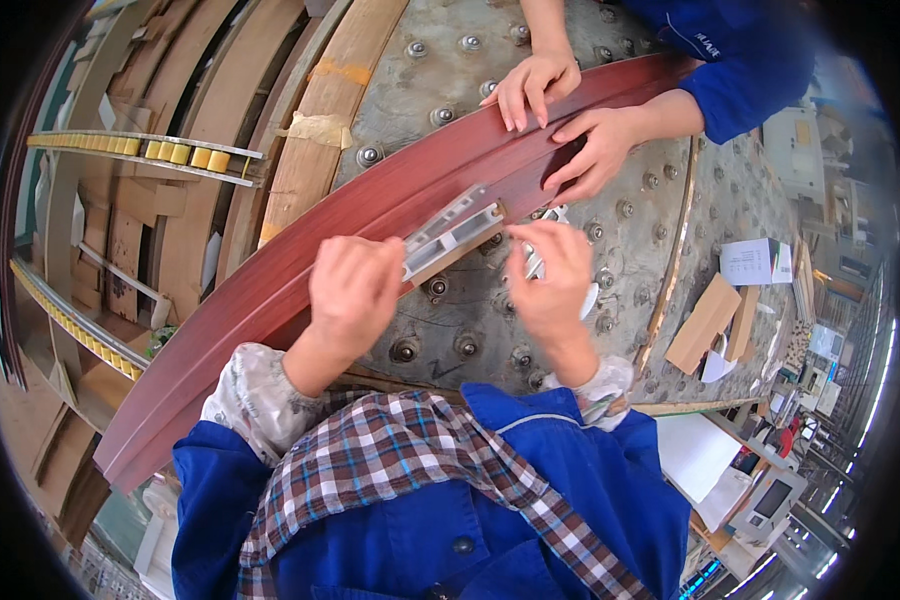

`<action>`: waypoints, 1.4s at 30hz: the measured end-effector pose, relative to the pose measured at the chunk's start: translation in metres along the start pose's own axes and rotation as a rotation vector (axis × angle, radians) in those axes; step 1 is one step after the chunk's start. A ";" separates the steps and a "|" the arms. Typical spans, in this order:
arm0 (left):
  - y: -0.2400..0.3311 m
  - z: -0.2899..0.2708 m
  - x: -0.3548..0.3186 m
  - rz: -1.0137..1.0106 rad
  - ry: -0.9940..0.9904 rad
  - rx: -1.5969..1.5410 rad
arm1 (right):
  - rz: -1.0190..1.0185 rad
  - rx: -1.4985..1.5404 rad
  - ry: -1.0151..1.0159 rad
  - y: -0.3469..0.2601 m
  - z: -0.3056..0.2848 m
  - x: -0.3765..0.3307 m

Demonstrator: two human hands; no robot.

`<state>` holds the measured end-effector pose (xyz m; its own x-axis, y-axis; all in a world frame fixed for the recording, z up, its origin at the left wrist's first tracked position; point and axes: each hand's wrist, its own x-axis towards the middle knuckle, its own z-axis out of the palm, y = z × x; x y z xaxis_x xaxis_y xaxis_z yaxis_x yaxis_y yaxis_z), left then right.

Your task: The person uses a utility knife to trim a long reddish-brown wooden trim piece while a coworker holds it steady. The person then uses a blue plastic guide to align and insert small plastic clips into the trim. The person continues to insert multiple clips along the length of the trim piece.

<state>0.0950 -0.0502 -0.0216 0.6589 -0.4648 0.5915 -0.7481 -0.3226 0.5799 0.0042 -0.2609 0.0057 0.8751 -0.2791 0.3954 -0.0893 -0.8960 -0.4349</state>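
A long red-brown wooden moulding (300, 250) is lying diagonally across the counter (470, 90), running from near left to far right over a grey surface studded w/ metal ball rollers (404, 350). A small wood-and-metal block (452, 232) is being held against the moulding's near edge, approx. at mid-length. The left hand (355, 285) is being kept curled, fingers pressed together, gripping the block's left end. The right hand (550, 275) is being held just right of the block, thumb and forefinger pinching toward the block's right end; a small silvery item (536, 262) is being partly hidden behind that hand, kind can't be told. At the far right, two hands of another person in a blue sleeve (740, 80) are being pressed flat on the moulding, fingers spread. Stacked curved wood strips (210, 90) and yellow roller rails (180, 152) are lying to the far left. Cardboard pieces (705, 322) and papers (755, 262) are sitting at the right.
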 end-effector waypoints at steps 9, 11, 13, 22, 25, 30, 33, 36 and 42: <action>0.006 -0.042 -0.002 -0.151 0.136 0.026 | 0.075 -0.156 -0.312 -0.034 0.042 0.012; 0.005 -0.044 -0.012 -0.174 0.148 0.026 | 0.084 -0.178 -0.323 -0.037 0.042 0.014; 0.006 -0.046 -0.017 -0.189 0.156 0.038 | 0.122 -0.187 -0.348 -0.041 0.041 0.016; 0.007 -0.042 -0.012 0.121 0.102 0.143 | 0.505 -0.418 -0.236 0.009 -0.072 0.005; 0.010 -0.021 -0.011 0.268 0.005 0.168 | 0.578 -0.717 -0.249 0.042 -0.089 -0.012; 0.011 0.001 -0.010 0.347 -0.046 0.191 | 0.249 -0.021 -0.209 -0.006 -0.050 -0.004; 0.010 0.006 -0.011 0.373 -0.069 0.214 | -0.016 0.170 -0.170 -0.027 -0.011 -0.002; 0.007 0.006 -0.012 0.397 -0.099 0.221 | -0.192 0.067 -0.022 -0.016 0.015 -0.009; 0.005 0.005 -0.019 0.467 -0.146 0.158 | -0.376 0.062 0.061 0.003 0.016 -0.021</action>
<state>0.0780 -0.0468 -0.0323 0.2423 -0.6959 0.6760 -0.9702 -0.1683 0.1745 -0.0065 -0.2519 -0.0171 0.8111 0.0434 0.5832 0.2632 -0.9176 -0.2978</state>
